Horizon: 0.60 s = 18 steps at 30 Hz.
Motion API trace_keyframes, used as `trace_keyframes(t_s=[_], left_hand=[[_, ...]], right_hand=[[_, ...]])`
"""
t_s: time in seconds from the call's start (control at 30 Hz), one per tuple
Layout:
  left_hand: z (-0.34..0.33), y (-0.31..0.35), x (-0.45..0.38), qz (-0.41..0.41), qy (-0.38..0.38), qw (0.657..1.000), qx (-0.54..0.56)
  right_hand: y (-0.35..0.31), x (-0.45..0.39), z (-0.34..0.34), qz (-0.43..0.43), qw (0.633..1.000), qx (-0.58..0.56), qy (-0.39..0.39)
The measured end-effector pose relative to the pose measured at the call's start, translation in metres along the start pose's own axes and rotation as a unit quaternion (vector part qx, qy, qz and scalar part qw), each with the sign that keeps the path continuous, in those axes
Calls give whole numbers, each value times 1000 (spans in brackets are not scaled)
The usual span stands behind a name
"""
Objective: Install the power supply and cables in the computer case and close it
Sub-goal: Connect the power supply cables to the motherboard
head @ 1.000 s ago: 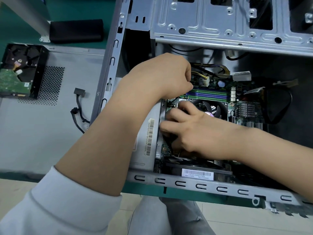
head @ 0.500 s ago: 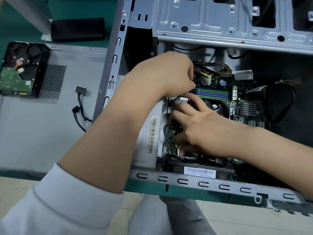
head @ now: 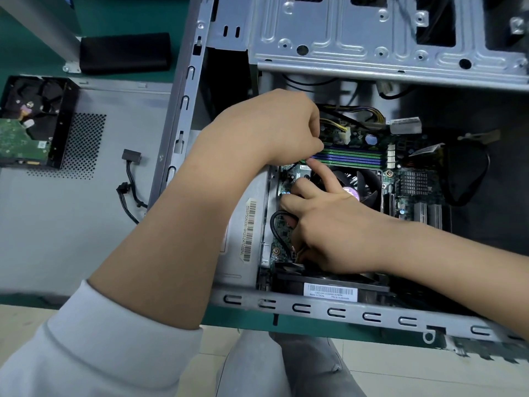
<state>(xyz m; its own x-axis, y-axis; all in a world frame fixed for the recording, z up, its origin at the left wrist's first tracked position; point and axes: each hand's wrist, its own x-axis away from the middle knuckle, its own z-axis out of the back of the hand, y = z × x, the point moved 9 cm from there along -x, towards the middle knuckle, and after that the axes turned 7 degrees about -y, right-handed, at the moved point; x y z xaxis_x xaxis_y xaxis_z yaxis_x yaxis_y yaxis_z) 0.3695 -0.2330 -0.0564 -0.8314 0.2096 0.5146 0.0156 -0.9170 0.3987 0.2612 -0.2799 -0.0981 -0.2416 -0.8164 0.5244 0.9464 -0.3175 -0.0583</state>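
Plugging a small power cable into the motherboard, both hands deep in the case

Left hand (head: 274,130) is curled into a loose fist at about 11 o'clock from the CPU fan (head: 360,181), fingertips pinching something right at the end of the RAM slots (head: 352,159) — can't tell exactly what, probably a connector. Right hand (head: 329,227) sits at 7 o'clock of the fan, index finger straight and pointing up at that same spot, other fingers curled by a looped black cable (head: 274,224) along the board edge; whether it actually grips it is hidden. Power supply (head: 246,224) is already in the computer case (head: 315,306), at 9 o'clock of the board. I'd line up the plug's latch first, push straight down, and keep the slack away from the fan blades. Side panel (head: 86,224) waits on the desk (head: 43,35).
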Motion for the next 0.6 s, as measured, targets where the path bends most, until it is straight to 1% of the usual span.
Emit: trace_keyframes(t_s=[0.1,0.6], left_hand=[[0,-1,0,0,1,1000,4],[-3,-2,-1,9,-7,1000,0]], right_hand=[[2,-1,1,3,1000,-18,5],[1,-1,1,4,1000,-15,4]])
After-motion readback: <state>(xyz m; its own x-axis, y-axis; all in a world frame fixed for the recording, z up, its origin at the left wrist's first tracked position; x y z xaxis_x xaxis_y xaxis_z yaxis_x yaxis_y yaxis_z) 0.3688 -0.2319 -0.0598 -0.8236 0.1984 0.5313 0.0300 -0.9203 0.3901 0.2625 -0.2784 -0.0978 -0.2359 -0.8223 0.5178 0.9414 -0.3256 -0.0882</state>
